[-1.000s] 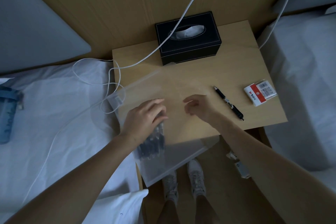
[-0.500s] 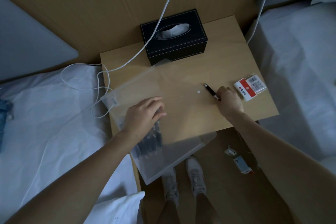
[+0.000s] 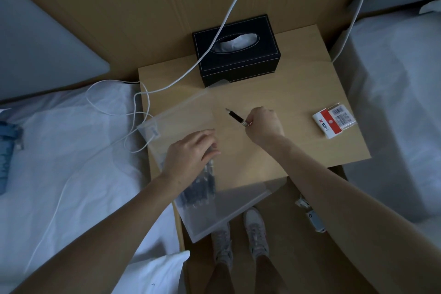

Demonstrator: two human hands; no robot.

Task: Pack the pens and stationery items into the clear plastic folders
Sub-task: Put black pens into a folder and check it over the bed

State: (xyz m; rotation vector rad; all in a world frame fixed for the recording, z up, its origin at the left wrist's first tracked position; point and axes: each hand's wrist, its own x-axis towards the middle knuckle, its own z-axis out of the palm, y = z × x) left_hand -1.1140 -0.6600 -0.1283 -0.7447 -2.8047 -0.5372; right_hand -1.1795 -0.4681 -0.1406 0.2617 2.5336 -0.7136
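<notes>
Your left hand [image 3: 191, 150] rests with relaxed fingers on the clear plastic folder [image 3: 181, 124], over a bundle of dark pens [image 3: 202, 186] already inside; keep it pressing there so the sheet does not slide on the bedside table [image 3: 310, 93]. Your right hand [image 3: 262, 124] grips a black pen [image 3: 235, 116] above the folder, tip toward the far edge; aim it at the opening, which I cannot make out. The packaged eraser [image 3: 334, 122] lies unpacked, well right of the folder.
</notes>
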